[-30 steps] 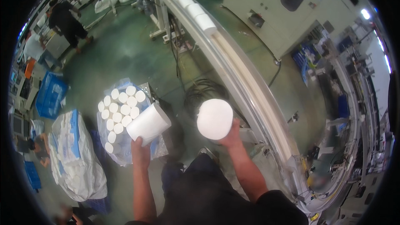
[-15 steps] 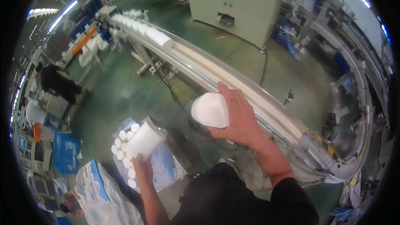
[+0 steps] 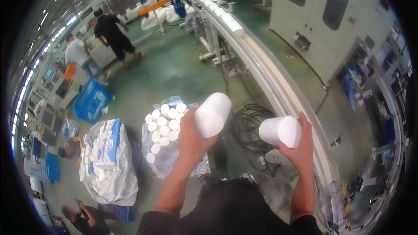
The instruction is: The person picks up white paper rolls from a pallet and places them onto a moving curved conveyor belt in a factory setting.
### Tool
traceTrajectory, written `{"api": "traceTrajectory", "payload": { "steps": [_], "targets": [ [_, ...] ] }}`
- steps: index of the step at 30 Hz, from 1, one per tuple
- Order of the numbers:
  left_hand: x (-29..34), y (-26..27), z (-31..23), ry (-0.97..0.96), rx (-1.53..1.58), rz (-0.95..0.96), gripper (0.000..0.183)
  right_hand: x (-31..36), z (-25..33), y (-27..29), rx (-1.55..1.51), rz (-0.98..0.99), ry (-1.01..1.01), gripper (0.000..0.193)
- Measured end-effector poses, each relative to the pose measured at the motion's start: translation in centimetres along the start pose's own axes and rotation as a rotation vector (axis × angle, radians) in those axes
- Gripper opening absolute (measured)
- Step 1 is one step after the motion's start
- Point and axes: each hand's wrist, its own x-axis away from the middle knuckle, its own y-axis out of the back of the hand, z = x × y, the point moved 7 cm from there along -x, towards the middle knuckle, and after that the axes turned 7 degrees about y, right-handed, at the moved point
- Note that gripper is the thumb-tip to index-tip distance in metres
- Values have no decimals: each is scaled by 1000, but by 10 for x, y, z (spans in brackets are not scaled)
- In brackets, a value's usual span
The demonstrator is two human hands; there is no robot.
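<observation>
My left hand [image 3: 191, 137] is closed round the lower end of a white paper roll [image 3: 213, 115], which tilts up and to the right. In my right hand [image 3: 301, 145] is a second white paper roll [image 3: 274, 130], gripped at its right end and lying nearly sideways. The two rolls are apart, both held up in front of my body. Left of my left hand, a clear bag [image 3: 167, 163] holds several white rolls [image 3: 163, 131] standing close together. Just beyond my right hand runs the long conveyor [image 3: 278, 76], with a row of white rolls [image 3: 224, 16] at its far end.
A large white bag of packed rolls [image 3: 111, 182] stands at the left on a blue pallet [image 3: 124, 212]. Behind it is a blue crate [image 3: 92, 100]. Coiled cables [image 3: 250, 126] lie on the floor between my hands. Several people are at the left. A big machine cabinet [image 3: 322, 21] stands at the far right.
The view has turned left, so the conveyor and cabinet sit farther right. My left hand has moved its roll from in front of the bagged rolls to their right. Both hands still hold their rolls.
</observation>
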Motion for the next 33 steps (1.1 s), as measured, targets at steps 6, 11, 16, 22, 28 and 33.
{"api": "traceTrajectory", "payload": {
  "steps": [6, 11, 16, 22, 28, 33],
  "targets": [
    [-8, 2, -5, 50, 173, 41, 90, 13, -15, -6, -78, 40, -100, 98],
    [-14, -27, 44, 322, 1332, 289, 79, 35, -52, -13, -538, -102, -309, 95],
    [-13, -29, 36, 101, 897, 201, 94, 45, -64, -13, -560, -163, -294, 94],
    [-7, -29, 34, -51, 926, 184, 104, 49, -64, -11, -562, -189, -327, 95],
    [-5, -30, 33, 41, 1039, 213, 100, 52, -71, -14, -605, -227, -351, 95],
    [6, -61, 55, 369, 1826, 447, 89, 52, -73, -18, -695, -257, -338, 91]
  ]
}}
